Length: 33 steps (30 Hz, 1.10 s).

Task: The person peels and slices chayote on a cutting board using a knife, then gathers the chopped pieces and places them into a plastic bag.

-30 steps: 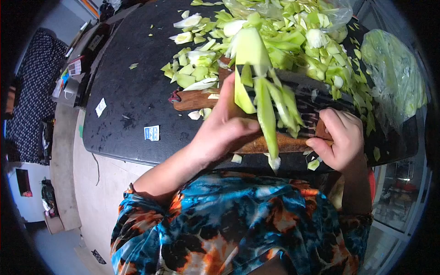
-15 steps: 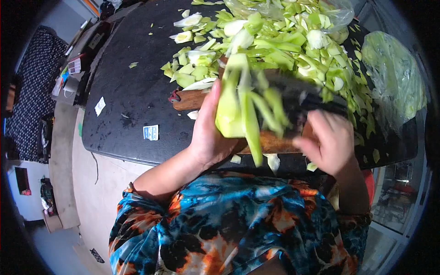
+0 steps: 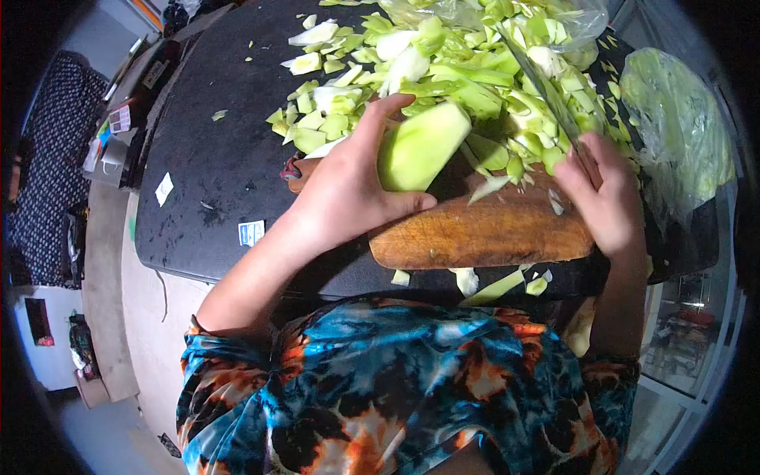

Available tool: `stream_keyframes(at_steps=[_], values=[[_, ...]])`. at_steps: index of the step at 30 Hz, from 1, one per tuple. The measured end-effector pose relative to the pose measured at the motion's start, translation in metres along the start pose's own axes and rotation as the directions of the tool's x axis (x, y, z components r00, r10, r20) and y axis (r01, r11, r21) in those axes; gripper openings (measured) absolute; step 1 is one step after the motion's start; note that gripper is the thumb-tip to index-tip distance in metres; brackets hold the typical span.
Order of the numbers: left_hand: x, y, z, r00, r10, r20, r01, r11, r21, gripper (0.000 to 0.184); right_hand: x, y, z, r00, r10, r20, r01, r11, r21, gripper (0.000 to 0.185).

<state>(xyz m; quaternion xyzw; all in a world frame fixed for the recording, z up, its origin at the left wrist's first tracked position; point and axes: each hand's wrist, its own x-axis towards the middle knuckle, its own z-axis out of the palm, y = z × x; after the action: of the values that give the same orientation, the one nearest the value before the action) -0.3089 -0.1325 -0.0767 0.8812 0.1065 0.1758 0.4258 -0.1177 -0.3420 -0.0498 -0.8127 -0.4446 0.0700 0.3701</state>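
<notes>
My left hand (image 3: 352, 178) is closed round a thick, smooth, pale green vegetable chunk (image 3: 423, 150), thumb below and fingers behind it. The chunk is tilted over the left part of a wooden cutting board (image 3: 483, 233). At the right of the board, my right hand (image 3: 606, 190) grips a knife (image 3: 546, 91) by its handle. The blade points up and to the left, over a heap of cut green and whitish vegetable pieces (image 3: 467, 83). A few slivers lie on the board between my hands. The exact kind of vegetable is unclear.
The black table (image 3: 206, 158) carries the heap at its far side. A clear plastic bag of green vegetable (image 3: 677, 127) stands at the right. Small packets, such as a blue-and-white one (image 3: 252, 233), lie at the left. Scraps (image 3: 499, 286) lie along the near edge.
The long strips hanging from the chunk have come away, and one strip now lies by the near edge. The knife has swung up and right, and the chunk now leans over the board.
</notes>
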Motion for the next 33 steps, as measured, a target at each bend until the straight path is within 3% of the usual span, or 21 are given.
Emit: stream_keyframes(at_steps=[2, 3, 5, 6, 11, 14, 17, 18, 20, 23, 24, 25, 27, 28, 31, 33], values=[[0.000, 0.000, -0.006, 0.997, -0.062, 0.037, 0.058, 0.993, 0.102, 0.087, -0.021, -0.015, 0.004, 0.996, -0.028, 0.088, 0.022, 0.997, 0.072, 0.040], [0.000, -0.005, -0.005, 0.999, -0.022, 0.024, 0.020, 0.997, 0.068, 0.084, -0.031, -0.017, 0.005, 0.988, -0.054, 0.147, 0.045, 0.997, 0.064, 0.052], [-0.001, -0.019, 0.001, 0.998, 0.063, -0.005, -0.063, 0.998, -0.001, 0.079, -0.043, -0.024, 0.016, 0.985, -0.132, 0.112, 0.134, 0.991, -0.016, 0.055], [-0.001, -0.019, 0.002, 0.998, 0.060, 0.001, -0.060, 0.998, 0.008, 0.077, -0.045, -0.017, 0.019, 0.970, -0.212, 0.122, 0.214, 0.977, -0.002, 0.050], [-0.003, -0.015, 0.002, 0.997, -0.018, 0.073, 0.016, 1.000, 0.022, 0.064, -0.045, -0.016, 0.016, 0.993, -0.086, 0.087, 0.080, 0.994, 0.075, 0.027], [-0.004, -0.018, 0.005, 0.995, 0.062, 0.084, -0.052, 0.991, -0.121, 0.060, -0.047, -0.015, 0.006, 0.989, -0.007, 0.149, -0.018, 0.986, 0.167, 0.022], [-0.003, -0.018, 0.011, 0.986, 0.156, 0.056, -0.152, 0.985, -0.078, 0.060, -0.050, -0.019, -0.006, 0.988, -0.043, 0.151, 0.017, 0.985, 0.170, 0.024], [-0.004, -0.016, 0.014, 0.993, 0.111, 0.024, -0.108, 0.989, -0.101, 0.060, -0.050, -0.022, -0.013, 0.976, -0.024, 0.219, 0.005, 0.996, 0.091, 0.025], [-0.005, -0.012, 0.018, 0.999, 0.020, -0.040, -0.026, 0.989, -0.149, 0.060, -0.055, -0.029, -0.013, 0.988, -0.092, 0.122, 0.081, 0.992, 0.097, 0.024], [-0.004, -0.023, 0.027, 0.978, -0.134, -0.158, 0.063, 0.920, -0.388, 0.056, -0.060, -0.029, -0.001, 0.989, -0.146, 0.024, 0.146, 0.989, 0.023, 0.022], [-0.003, -0.017, 0.025, 0.947, -0.306, -0.096, 0.167, 0.726, -0.667, 0.055, -0.061, -0.029, 0.005, 0.988, -0.155, -0.001, 0.155, 0.988, -0.016, 0.021], [0.001, -0.011, 0.029, 0.940, -0.337, -0.056, 0.097, 0.419, -0.903, 0.048, -0.062, -0.033, 0.008, 0.992, -0.116, 0.045, 0.116, 0.993, 0.001, 0.021], [-0.002, -0.001, 0.029, 0.927, -0.318, 0.197, 0.227, 0.058, -0.972, 0.048, -0.058, -0.038, 0.020, 0.984, -0.173, 0.048, 0.166, 0.978, 0.128, 0.022], [-0.003, 0.000, 0.030, 0.909, -0.304, 0.285, 0.274, -0.079, -0.958, 0.058, -0.057, -0.041, 0.021, 0.979, -0.189, 0.077, 0.182, 0.979, 0.096, 0.025], [-0.004, 0.001, 0.024, 0.926, -0.269, 0.264, 0.222, -0.177, -0.959, 0.058, -0.054, -0.048, 0.021, 0.982, -0.185, 0.047, 0.184, 0.983, 0.027, 0.027], [-0.005, -0.007, 0.023, 0.920, -0.337, 0.199, 0.180, -0.087, -0.980, 0.054, -0.051, -0.047, 0.021, 0.973, -0.223, 0.065, 0.224, 0.975, -0.001, 0.030]])
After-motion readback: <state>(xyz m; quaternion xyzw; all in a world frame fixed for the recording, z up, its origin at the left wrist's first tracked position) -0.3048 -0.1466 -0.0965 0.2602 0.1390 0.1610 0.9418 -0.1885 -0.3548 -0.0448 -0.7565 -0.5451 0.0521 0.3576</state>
